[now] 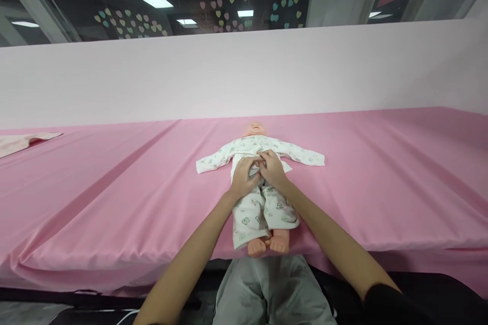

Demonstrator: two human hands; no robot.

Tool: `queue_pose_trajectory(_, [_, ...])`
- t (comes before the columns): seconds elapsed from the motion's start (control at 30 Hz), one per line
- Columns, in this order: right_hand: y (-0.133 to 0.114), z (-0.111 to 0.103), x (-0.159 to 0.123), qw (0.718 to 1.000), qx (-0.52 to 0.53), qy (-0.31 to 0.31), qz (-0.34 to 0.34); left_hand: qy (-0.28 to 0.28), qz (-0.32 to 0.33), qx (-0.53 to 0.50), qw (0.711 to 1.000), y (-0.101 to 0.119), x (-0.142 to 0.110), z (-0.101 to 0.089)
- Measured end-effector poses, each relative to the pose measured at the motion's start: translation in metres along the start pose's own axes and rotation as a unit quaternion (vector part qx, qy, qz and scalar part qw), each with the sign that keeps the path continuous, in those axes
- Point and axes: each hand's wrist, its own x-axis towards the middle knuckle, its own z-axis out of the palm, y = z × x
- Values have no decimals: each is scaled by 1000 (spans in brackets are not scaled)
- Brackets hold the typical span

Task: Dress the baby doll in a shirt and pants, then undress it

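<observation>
A baby doll [255,129] lies on its back on the pink-covered bed, its head at the far side and its bare feet at the near edge. It wears a white printed shirt [219,156] with both sleeves spread sideways, and matching trousers [248,219]. Over the doll's belly, my left hand [243,177] has its fingers bent and pinched at the shirt front. Close against it, my right hand [273,168] pinches the same spot from the other side. The bit of cloth between the fingertips is mostly hidden. One shirt flap sticks out at the right.
The pink sheet [125,188] has long wrinkles and hangs over the near edge. At the far left lies a pale folded cloth [23,142]. A white low wall [244,73] runs along the back, with dark windows and heart stickers above.
</observation>
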Motion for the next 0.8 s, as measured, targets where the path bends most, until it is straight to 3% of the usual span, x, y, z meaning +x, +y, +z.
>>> queue_pose_trajectory(0.1, [5, -9, -21, 998, -3, -16, -67, -27, 37, 34, 998, -10, -14, -17])
queue_pose_trajectory(0.23, [15, -23, -39, 999, 16, 46, 1, 20, 13, 95, 995, -27, -18, -29])
queue_pose_trajectory(0.4, [11, -32, -36, 987, 79, 135, 22, 79, -49, 121, 988, -32, -18, -24])
queue_pose_trajectory(0.53, [0, -36, -34, 965, 114, 237, -15, 89, 2, 104, 991, -23, -24, -15])
queue_pose_trajectory(0.6, [-5, -37, -36, 977, 108, 175, -56, 54, 62, 84, 993, -18, -27, -12])
queue_pose_trajectory(0.7, [-12, -40, -39, 988, 109, 16, -111, 1, 127, 69, 990, -14, -29, -12])
queue_pose_trajectory(0.73, [-13, -41, -39, 987, 118, 8, -106, 1, 130, 70, 989, -14, -29, -14])
queue_pose_trajectory(0.8, [-11, -43, -37, 984, 154, 79, -44, 33, 108, 73, 991, -16, -27, -17])
